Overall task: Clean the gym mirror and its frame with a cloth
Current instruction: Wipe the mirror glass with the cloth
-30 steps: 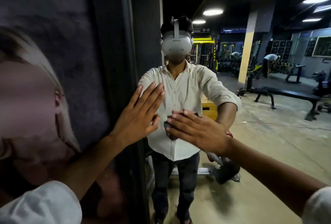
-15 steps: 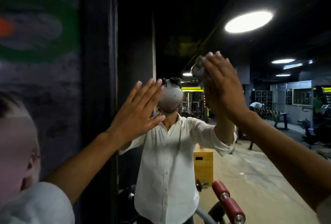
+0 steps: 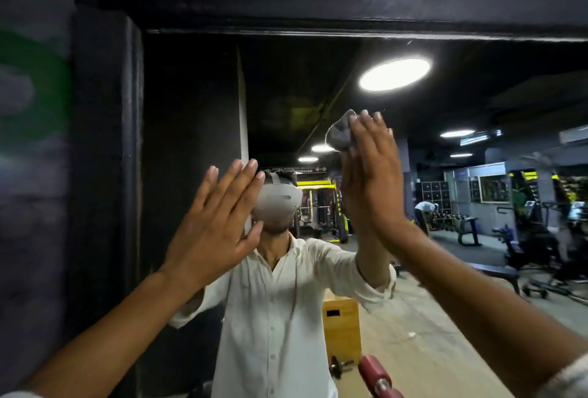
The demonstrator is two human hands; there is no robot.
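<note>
The big gym mirror (image 3: 461, 111) fills the view and reflects the gym and a person in a white shirt. Its black frame (image 3: 105, 174) runs down the left side and across the top. My right hand (image 3: 372, 181) is raised high and presses a small grey cloth (image 3: 339, 135) flat against the glass with straight fingers; most of the cloth is hidden under the palm. My left hand (image 3: 213, 232) lies flat on the mirror lower down, fingers spread, close to the left frame.
A painted wall (image 3: 31, 143) adjoins the frame on the left. A red padded roller (image 3: 378, 378) of gym equipment sits low, right in front of me. Reflected in the glass are a yellow wooden box (image 3: 342, 327), benches and machines.
My right hand has carried the cloth from chest height up the glass to well above head height, then slightly right. My left hand stays flat on the mirror. My view has tilted upward.
</note>
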